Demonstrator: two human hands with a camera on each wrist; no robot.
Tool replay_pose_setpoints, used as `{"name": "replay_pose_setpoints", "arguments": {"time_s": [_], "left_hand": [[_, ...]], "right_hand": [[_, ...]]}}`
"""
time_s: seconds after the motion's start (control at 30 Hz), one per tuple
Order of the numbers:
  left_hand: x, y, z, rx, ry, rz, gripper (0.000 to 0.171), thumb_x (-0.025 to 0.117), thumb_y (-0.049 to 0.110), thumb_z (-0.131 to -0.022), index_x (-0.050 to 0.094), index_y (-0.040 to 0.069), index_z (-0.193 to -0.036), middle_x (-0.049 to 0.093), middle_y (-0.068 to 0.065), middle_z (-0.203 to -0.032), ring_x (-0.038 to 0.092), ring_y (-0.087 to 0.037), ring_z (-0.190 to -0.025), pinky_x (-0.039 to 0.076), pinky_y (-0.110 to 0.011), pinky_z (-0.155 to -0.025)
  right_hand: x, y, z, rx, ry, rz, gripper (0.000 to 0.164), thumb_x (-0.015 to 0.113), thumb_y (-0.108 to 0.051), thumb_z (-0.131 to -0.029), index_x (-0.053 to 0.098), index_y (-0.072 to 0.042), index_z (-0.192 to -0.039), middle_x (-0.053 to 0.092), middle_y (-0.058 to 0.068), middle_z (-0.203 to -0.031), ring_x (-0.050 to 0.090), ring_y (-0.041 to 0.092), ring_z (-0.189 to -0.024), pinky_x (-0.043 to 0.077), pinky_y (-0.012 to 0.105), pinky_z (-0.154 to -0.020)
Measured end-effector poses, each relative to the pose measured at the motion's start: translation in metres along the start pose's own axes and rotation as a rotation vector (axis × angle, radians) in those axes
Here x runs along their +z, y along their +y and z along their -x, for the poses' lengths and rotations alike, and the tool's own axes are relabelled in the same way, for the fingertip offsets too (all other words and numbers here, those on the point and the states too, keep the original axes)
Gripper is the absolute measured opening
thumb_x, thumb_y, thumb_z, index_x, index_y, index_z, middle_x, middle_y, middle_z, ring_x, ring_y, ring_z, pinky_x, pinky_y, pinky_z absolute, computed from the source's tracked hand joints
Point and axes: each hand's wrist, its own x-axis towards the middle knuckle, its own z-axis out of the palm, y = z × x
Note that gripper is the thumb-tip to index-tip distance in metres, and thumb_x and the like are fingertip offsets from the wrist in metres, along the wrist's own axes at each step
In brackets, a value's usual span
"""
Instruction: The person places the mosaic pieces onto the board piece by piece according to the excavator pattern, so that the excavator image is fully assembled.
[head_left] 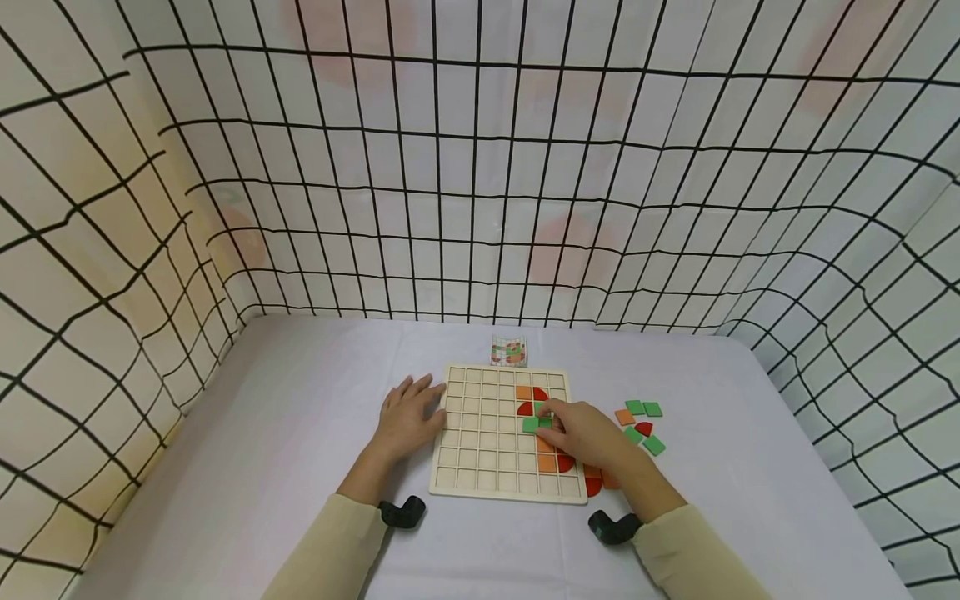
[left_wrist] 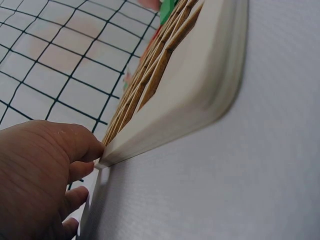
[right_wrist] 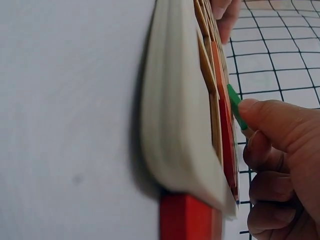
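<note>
A pale wooden grid board lies flat on the table, with orange, red and green tiles in some cells on its right half. My left hand rests at the board's left edge, and in the left wrist view its thumb touches the rim. Over the right half of the board is my right hand. Its thumb and forefinger pinch a green square tile, seen tilted in the right wrist view. A green tile and a red quarter-round tile sit just left of those fingertips.
Several loose green tiles, an orange tile and a red one lie right of the board. More red tiles sit by its lower right corner. A small patterned card is behind it. Black netting surrounds the table.
</note>
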Motion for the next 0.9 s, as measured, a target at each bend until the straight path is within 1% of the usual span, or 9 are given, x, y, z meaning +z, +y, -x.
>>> {"name": "replay_pose_setpoints", "arguments": {"time_s": [0.13,0.37,0.53,0.67,0.77,0.9], "left_hand": [[-0.0004,0.0002,0.0000,0.002,0.000,0.003,0.051,0.059,0.030,-0.098,0.057,0.014,-0.146,0.042,-0.013,-0.162,0.024,-0.042,-0.156,0.014,-0.065,-0.125],[-0.0005,0.0002,0.0008,0.002,0.003,0.003,0.051,0.060,0.030,-0.097,0.057,0.014,-0.146,0.042,-0.013,-0.162,0.024,-0.042,-0.155,0.014,-0.066,-0.124],[-0.0004,0.0009,0.0009,0.001,0.001,0.003,0.052,0.059,0.030,-0.098,0.057,0.014,-0.147,0.042,-0.013,-0.162,0.023,-0.042,-0.156,0.014,-0.066,-0.125],[-0.0004,0.0009,0.0007,0.003,0.002,0.004,0.051,0.059,0.030,-0.098,0.057,0.014,-0.147,0.042,-0.013,-0.162,0.024,-0.042,-0.155,0.014,-0.066,-0.124],[-0.0007,0.0009,0.0006,0.005,0.004,0.005,0.051,0.059,0.030,-0.098,0.057,0.014,-0.146,0.043,-0.013,-0.162,0.024,-0.042,-0.155,0.014,-0.066,-0.124],[-0.0011,0.0012,0.0008,0.005,0.004,0.005,0.051,0.059,0.030,-0.097,0.058,0.014,-0.146,0.043,-0.014,-0.161,0.024,-0.042,-0.155,0.014,-0.066,-0.124]], "right_hand": [[0.0024,-0.0006,-0.0016,-0.004,0.004,0.007,0.026,0.070,-0.037,-0.096,0.067,-0.019,-0.115,0.051,-0.006,-0.066,0.049,0.009,-0.059,0.037,0.022,-0.053],[0.0047,-0.0051,-0.0044,0.015,-0.004,0.018,0.030,0.072,-0.038,-0.095,0.068,-0.020,-0.120,0.051,-0.005,-0.064,0.049,0.009,-0.058,0.036,0.022,-0.053],[0.0057,-0.0055,-0.0051,0.012,-0.013,0.036,0.033,0.072,-0.037,-0.095,0.069,-0.021,-0.123,0.051,-0.006,-0.064,0.049,0.008,-0.060,0.038,0.022,-0.055],[0.0055,-0.0059,-0.0041,-0.005,-0.005,0.046,0.035,0.072,-0.037,-0.095,0.069,-0.020,-0.126,0.051,-0.007,-0.064,0.048,0.008,-0.060,0.038,0.023,-0.057],[0.0044,-0.0066,-0.0023,-0.016,0.001,0.038,0.035,0.071,-0.036,-0.096,0.069,-0.020,-0.127,0.050,-0.008,-0.063,0.047,0.008,-0.059,0.037,0.022,-0.056],[0.0014,-0.0052,0.0015,-0.005,0.003,0.018,0.036,0.070,-0.036,-0.097,0.068,-0.019,-0.129,0.050,-0.007,-0.065,0.048,0.008,-0.060,0.037,0.023,-0.057]]}}
